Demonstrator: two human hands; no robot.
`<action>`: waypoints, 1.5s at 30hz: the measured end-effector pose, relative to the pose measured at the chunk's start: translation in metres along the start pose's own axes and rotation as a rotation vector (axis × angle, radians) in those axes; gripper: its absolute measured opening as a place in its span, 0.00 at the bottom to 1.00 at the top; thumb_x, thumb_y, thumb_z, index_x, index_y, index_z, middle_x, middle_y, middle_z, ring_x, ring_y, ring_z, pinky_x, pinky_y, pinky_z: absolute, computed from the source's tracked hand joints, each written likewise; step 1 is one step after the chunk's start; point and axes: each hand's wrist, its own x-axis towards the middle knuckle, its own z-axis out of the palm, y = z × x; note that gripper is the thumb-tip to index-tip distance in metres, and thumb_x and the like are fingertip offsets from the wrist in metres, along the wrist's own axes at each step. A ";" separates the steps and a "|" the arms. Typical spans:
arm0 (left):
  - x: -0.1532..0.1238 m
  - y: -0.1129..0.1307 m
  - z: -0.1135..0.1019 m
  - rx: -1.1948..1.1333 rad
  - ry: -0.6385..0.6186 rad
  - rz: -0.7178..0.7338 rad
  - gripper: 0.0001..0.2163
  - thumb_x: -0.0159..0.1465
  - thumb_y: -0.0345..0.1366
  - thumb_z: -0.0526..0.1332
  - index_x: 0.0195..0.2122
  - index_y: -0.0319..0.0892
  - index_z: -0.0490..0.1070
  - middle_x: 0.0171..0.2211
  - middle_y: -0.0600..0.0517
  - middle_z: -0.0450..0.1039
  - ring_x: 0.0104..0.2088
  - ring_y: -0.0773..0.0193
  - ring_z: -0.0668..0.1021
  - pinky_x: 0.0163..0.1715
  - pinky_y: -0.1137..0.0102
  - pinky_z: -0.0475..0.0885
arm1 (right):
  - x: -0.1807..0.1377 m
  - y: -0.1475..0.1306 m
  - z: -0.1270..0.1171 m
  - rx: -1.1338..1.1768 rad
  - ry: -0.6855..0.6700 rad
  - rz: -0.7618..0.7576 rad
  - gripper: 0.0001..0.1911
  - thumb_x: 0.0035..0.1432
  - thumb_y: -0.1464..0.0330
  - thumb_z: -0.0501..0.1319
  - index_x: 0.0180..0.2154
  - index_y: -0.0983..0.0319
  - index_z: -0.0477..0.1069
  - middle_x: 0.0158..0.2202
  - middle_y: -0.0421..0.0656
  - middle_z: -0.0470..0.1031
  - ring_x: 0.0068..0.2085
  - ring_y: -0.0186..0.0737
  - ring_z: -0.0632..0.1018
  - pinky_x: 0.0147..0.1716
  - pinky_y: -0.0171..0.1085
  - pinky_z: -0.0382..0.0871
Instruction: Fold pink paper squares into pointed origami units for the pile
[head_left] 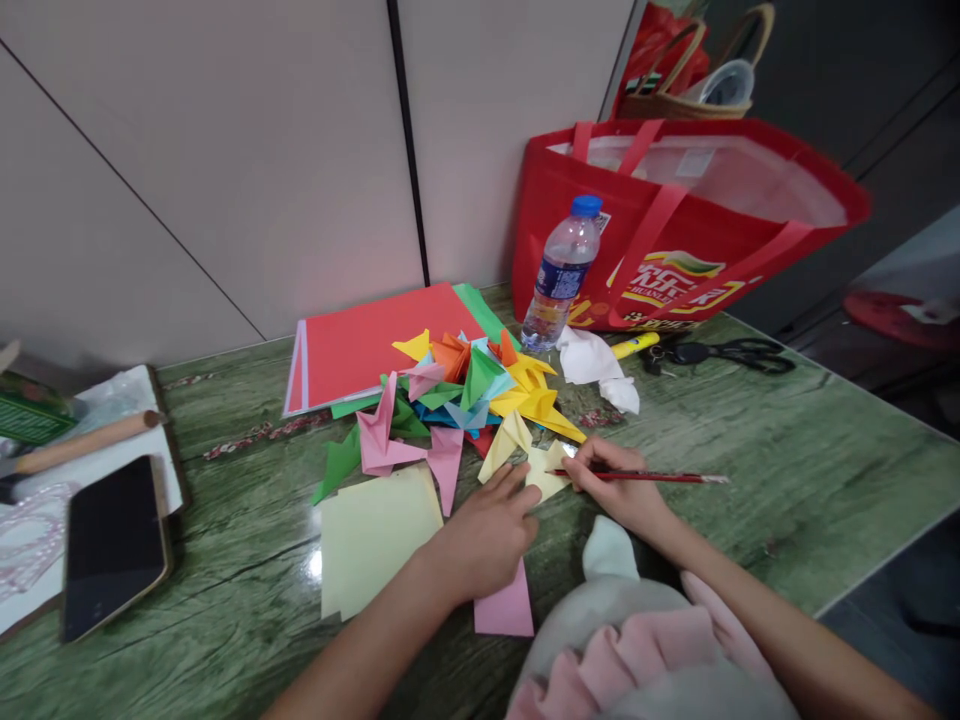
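My right hand (pixel 622 490) grips a dark red pencil (pixel 679 478), its tip on a small pale yellow folded paper (pixel 546 470). My left hand (pixel 487 530) lies over the table with its fingers stretched out, their tips at that paper's left edge. Just beyond them sits another pale yellow folded piece (pixel 510 440). A pile of folded origami pieces in pink, green, blue, orange and yellow (pixel 476 380) spreads out behind. Pale yellow sheets (pixel 379 535) lie to the left, and a pink paper (pixel 504 605) is partly hidden under my left hand.
Red sheets (pixel 375 340) lie at the back by the wall. A water bottle (pixel 562 270) stands before a red shopping bag (pixel 690 230). Crumpled tissue (pixel 596 365), a yellow marker (pixel 636 346) and black scissors (pixel 739 353) are at right. A phone (pixel 116 545) lies left.
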 end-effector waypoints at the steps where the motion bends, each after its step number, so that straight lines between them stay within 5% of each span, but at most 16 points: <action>1: 0.000 0.000 0.000 -0.001 0.001 0.000 0.06 0.55 0.24 0.55 0.28 0.36 0.71 0.42 0.45 0.67 0.59 0.50 0.57 0.59 0.60 0.52 | 0.000 0.000 0.000 -0.006 0.002 -0.003 0.13 0.54 0.68 0.57 0.19 0.61 0.61 0.16 0.36 0.66 0.18 0.31 0.66 0.19 0.30 0.60; 17: -0.001 0.000 0.003 -0.076 0.037 -0.006 0.07 0.55 0.24 0.55 0.29 0.35 0.72 0.43 0.42 0.68 0.59 0.50 0.57 0.59 0.58 0.52 | 0.000 0.005 0.003 -0.034 -0.013 -0.037 0.12 0.53 0.67 0.57 0.19 0.60 0.60 0.16 0.35 0.64 0.18 0.30 0.64 0.19 0.30 0.58; 27: -0.001 -0.001 0.001 -0.049 0.015 -0.005 0.06 0.55 0.25 0.55 0.29 0.36 0.71 0.42 0.44 0.68 0.58 0.50 0.58 0.59 0.59 0.52 | 0.001 -0.001 0.002 0.075 -0.046 0.087 0.08 0.56 0.65 0.55 0.26 0.61 0.64 0.18 0.36 0.67 0.20 0.32 0.68 0.21 0.31 0.61; 45: -0.001 0.000 0.000 -0.050 0.027 -0.009 0.07 0.55 0.24 0.54 0.28 0.35 0.71 0.42 0.43 0.68 0.59 0.50 0.57 0.58 0.59 0.53 | 0.000 0.004 0.004 -0.098 -0.029 -0.095 0.13 0.53 0.67 0.56 0.19 0.60 0.58 0.15 0.35 0.62 0.17 0.30 0.63 0.18 0.30 0.56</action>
